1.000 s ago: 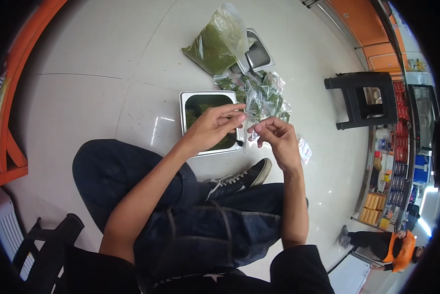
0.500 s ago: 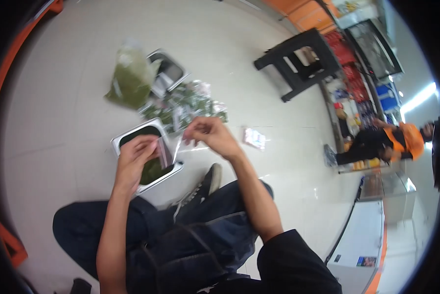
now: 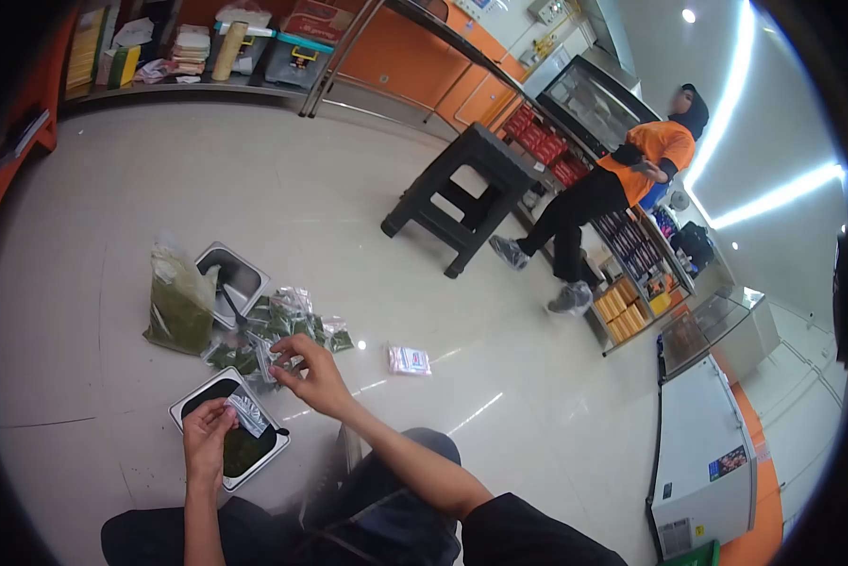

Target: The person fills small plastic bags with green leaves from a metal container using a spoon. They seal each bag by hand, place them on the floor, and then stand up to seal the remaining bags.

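In my left hand (image 3: 207,439) is a small clear zip bag (image 3: 246,416), pinched between thumb and fingers above a metal tray (image 3: 176,412). Dark green powdery stuff (image 3: 244,453) lies in this tray. My right hand (image 3: 315,379) is over the floor, fingers curled but apart, close to a pile of small clear bags (image 3: 287,316) with green contents. I see nothing plainly held in it. Behind the pile stand a large clear bag (image 3: 180,316) of green powder and a second metal tray (image 3: 240,269).
A pink and white packet (image 3: 409,360) lies on the floor to the right. Farther off is a black plastic stool (image 3: 466,189). A person in an orange shirt (image 3: 664,143) stands near shelves. A white chest freezer (image 3: 707,462) is at the right.
The view has tilted up, showing more of the room. My right hand has moved away from the zip bag in my left hand, toward the pile of filled bags.
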Demonstrator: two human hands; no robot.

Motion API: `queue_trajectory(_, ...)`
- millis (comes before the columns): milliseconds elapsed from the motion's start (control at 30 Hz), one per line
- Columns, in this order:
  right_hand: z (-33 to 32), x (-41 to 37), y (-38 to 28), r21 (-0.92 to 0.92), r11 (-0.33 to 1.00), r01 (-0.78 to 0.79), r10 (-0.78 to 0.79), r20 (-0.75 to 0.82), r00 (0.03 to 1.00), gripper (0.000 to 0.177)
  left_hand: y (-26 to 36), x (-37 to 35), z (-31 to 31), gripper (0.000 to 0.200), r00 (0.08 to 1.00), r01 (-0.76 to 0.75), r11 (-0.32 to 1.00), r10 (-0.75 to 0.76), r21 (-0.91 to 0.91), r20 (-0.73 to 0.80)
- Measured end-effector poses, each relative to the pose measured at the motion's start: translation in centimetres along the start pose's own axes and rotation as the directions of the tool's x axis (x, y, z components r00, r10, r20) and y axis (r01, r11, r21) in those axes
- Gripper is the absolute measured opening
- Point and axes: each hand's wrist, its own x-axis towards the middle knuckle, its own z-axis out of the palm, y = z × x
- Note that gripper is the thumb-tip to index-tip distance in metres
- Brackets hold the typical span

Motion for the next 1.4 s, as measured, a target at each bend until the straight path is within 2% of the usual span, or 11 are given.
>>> queue_trajectory(33, 0.3, -0.2, -0.5, -0.003, 1.000, 0.014, -0.014, 0.009, 1.000, 0.025, 0.1, 0.0, -0.1, 0.020, 0.999, -0.005, 1.000, 0.005, 0.002, -0.032)
queue_trajectory(100, 1.0, -0.9, -1.4, -0.098, 0.970, 0.222, -0.217, 0.059, 0.974, 0.029, -0.1, 0.2, -0.3, 0.017, 0.998, -0.036, 0.999, 0.036, 0.008, -0.056)
queue_trajectory(133, 1.4, -1.6, -2.0, -0.010, 0.973, 0.229, -0.225, 0.159, 0.961, 0.031, 0.0, 0.1, -0.2, 0.015, 0.998, -0.040, 0.999, 0.040, -0.007, -0.050)
queue_trajectory(233, 3.1, -2.8, -3.2, -0.030, 0.957, 0.289, -0.275, 0.232, 0.933, 0.029, 0.2, -0.1, 0.4, 0.010, 0.997, -0.059, 0.998, 0.058, -0.031, -0.045)
queue_trajectory(467, 3.8, -3.2, -2.4, -0.077, 0.967, 0.244, -0.215, 0.273, 0.938, 0.024, 0.5, -0.5, 1.0, 0.006, 0.995, -0.090, 0.995, 0.092, -0.034, 0.045)
queue_trajectory(667, 4.0, -3.5, -1.9, -0.170, 0.931, 0.323, -0.285, 0.214, 0.934, 0.023, 0.0, -0.3, 1.2, 0.006, 0.990, -0.137, 0.991, 0.136, 0.009, 0.038)
queue_trajectory(967, 4.2, -3.5, -2.0, -0.223, 0.891, 0.396, -0.348, 0.225, 0.910, 0.023, 0.2, -0.5, 1.4, 0.008, 0.971, -0.239, 0.962, 0.241, 0.133, 0.000)
queue_trajectory(1133, 3.7, -3.2, -2.6, -0.184, 0.914, 0.361, -0.317, 0.230, 0.920, 0.021, 0.3, -0.5, 1.4, 0.014, 0.961, -0.275, 0.940, 0.278, 0.200, 0.015)
queue_trajectory(1233, 3.2, -2.8, -3.0, -0.129, 0.934, 0.332, -0.292, 0.255, 0.922, 0.018, -0.1, -0.4, 1.3, 0.016, 0.953, -0.302, 0.936, 0.303, 0.182, 0.026)
queue_trajectory(1400, 2.4, -2.3, -3.1, -0.044, 0.985, 0.169, -0.145, 0.330, 0.933, 0.015, -0.3, -0.2, 1.1, 0.020, 0.951, -0.309, 0.928, 0.304, 0.209, 0.056)
